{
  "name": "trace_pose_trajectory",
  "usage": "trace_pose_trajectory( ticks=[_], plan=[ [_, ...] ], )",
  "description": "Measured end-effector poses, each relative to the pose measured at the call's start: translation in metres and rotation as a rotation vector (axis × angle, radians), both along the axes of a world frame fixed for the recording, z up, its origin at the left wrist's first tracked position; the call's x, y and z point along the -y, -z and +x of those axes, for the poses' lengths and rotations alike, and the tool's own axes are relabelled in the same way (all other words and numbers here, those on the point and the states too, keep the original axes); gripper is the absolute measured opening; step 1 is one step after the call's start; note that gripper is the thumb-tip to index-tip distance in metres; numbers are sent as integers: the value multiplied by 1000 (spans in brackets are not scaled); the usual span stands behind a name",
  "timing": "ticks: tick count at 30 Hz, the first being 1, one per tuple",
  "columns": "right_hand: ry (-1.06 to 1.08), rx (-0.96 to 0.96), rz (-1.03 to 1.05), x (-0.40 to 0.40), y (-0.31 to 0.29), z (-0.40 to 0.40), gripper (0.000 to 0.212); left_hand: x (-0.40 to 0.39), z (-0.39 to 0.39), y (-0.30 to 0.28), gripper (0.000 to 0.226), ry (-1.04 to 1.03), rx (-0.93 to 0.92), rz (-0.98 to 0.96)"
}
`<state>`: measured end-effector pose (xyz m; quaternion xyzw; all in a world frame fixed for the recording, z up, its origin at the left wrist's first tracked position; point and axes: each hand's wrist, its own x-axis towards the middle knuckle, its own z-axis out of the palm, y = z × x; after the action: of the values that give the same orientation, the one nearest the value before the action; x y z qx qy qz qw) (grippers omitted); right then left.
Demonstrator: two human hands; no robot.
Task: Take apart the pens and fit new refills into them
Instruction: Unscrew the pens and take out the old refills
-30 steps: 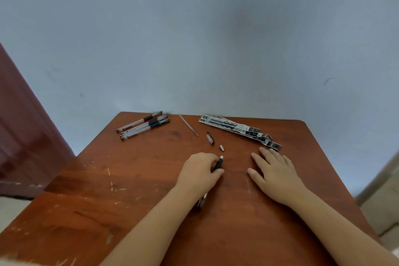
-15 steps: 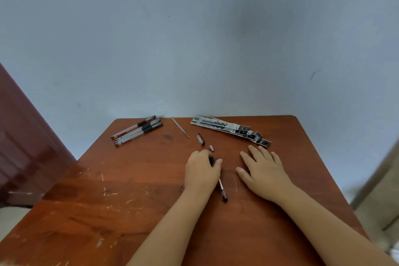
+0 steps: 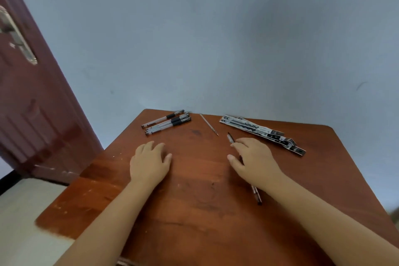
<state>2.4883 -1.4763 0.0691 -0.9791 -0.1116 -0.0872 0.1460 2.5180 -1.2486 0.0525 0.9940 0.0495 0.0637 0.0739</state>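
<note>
Resting palm-down on the table (image 3: 194, 211): left hand (image 3: 149, 163), fingers relaxed and spread, holding nothing, set near the table's left-centre. Right hand (image 3: 255, 161): also palm-down, fingers loosely bent, lying over a pen (image 3: 257, 195) that runs under the palm and wrist; the pen's near end shows below the wrist, and a dark strip of it shows between thumb and forefinger. Whether the fingers actually grip this pen cannot be told. Small dark part (image 3: 230, 138): short, tilted, lying just beyond the right forefinger, touching or nearly touching its tip. Loose refill (image 3: 209, 124): thin, pale, lying diagonally toward the far edge, apart from both hands. Whole pens (image 3: 167, 123): a group of about three or four, side by side with black grips, at the far left corner. Refill packs (image 3: 262, 133): flat printed packaging, overlapping in a diagonal row at the far right. Door (image 3: 32, 103): dark red, left of the table.
</note>
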Motion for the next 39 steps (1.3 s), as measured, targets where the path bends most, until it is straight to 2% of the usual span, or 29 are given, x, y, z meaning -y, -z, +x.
trace_pose_trajectory(
  ticks=[5, 12, 17, 21, 26, 31, 34, 35, 38, 39],
  plan=[
    [-32, -75, -62, -78, -3, 59, 46, -39, 10, 7, 59, 53, -248, 23],
    [10, -105, -80, -128, 17, 139, 42, -44, 14, 16, 59, 80, -206, 19],
    [98, 28, -154, -129, 20, 150, 30, -46, 13, 18, 58, 98, -208, -11],
    [88, -13, -199, -125, 13, 144, 22, -46, 12, 18, 59, 95, -208, -22],
    [39, -103, -92, -109, -5, 107, 14, -45, 6, 14, 61, 97, -110, -93],
    [-40, -87, 56, -80, -27, 44, 11, -31, -10, 3, 53, 188, 199, -42],
    [-88, -85, 215, -58, -32, 9, 13, -3, -24, -4, 36, 371, 426, -127],
    [-96, -86, 277, -51, -31, -1, 14, 8, -30, -8, 32, 426, 426, -172],
    [-79, -163, 392, -29, -24, -21, 22, 32, -39, -17, 27, 467, 211, -469],
    [-70, -184, 427, -22, -20, -26, 25, 39, -38, -15, 27, 486, 213, -516]
  ],
)
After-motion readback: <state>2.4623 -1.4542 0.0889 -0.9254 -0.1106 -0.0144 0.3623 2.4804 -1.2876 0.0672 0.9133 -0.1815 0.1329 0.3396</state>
